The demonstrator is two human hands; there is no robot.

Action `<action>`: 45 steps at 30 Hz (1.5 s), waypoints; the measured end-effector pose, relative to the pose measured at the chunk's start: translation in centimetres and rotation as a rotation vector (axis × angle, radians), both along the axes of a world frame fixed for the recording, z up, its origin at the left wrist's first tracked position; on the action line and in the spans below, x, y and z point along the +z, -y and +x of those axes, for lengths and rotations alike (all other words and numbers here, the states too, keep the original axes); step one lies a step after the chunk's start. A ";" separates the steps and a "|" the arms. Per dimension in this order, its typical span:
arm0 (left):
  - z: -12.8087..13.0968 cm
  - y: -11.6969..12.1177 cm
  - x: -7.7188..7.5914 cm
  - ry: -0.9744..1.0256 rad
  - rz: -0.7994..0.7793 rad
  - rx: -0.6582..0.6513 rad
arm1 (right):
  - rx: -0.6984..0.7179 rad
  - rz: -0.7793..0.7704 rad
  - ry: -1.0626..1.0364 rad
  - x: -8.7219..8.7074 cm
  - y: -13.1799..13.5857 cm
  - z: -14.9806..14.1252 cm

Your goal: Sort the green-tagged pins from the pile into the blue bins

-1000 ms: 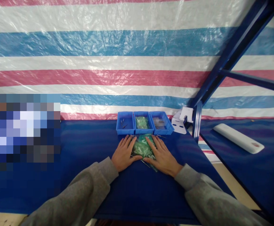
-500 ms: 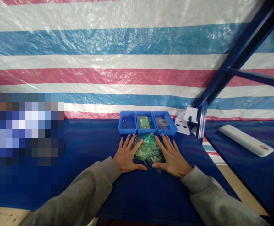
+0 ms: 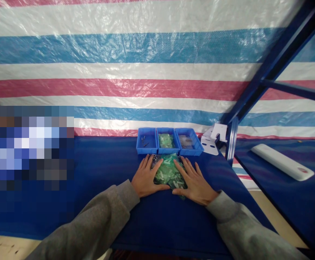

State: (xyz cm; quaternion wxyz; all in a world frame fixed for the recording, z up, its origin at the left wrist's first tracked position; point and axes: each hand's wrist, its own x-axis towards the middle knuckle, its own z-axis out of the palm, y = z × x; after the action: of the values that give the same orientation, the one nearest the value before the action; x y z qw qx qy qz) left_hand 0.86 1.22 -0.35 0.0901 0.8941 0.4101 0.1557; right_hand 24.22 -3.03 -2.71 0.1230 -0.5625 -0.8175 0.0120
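A heap of small clear-green plastic packets (image 3: 168, 172) lies on the blue table (image 3: 160, 224), with thin dark pieces showing at its edges. My left hand (image 3: 148, 178) rests along the heap's left side, fingers spread. On the other side my right hand (image 3: 194, 180) lies against it, fingers also apart. Both thumbs point inward along the near edge, a small gap between their tips. What the packets contain is too small to make out.
Behind the heap stand three blue bins: the left bin (image 3: 146, 148) with a few thin dark pieces, the middle bin (image 3: 169, 149) with green packets, the right bin (image 3: 194, 148) with clear ones. White bracket (image 3: 210, 144), blue post (image 3: 232, 144) and white bar (image 3: 282, 161) are at right.
Both hands moved apart from the heap half a second ago, showing more of it, then came back inward against its sides. The view has shifted slightly.
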 end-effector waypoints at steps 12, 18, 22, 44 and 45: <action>-0.2 -0.5 -0.2 0.042 -0.012 -0.071 | -0.031 0.076 0.006 -0.5 -0.7 -1.4; -0.4 -0.5 0.5 -0.008 -0.032 -0.134 | -0.030 0.078 -0.035 -0.4 -0.8 -1.2; -0.3 -0.4 0.4 -0.028 -0.004 -0.088 | -0.019 0.098 -0.059 -0.5 -0.9 -1.2; -0.1 -0.5 0.1 -0.089 0.051 -0.064 | -0.066 0.111 -0.119 -0.9 -1.2 -1.7; -0.1 -0.5 0.1 -0.087 0.051 -0.070 | -0.069 0.114 -0.125 -0.9 -1.2 -1.7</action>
State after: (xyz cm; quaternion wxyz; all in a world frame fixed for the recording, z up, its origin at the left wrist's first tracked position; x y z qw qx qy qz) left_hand 0.77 1.73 -0.23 0.0545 0.9160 0.3778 0.1238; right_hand 22.48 -1.81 -3.63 0.2059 -0.5805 -0.7878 -0.0037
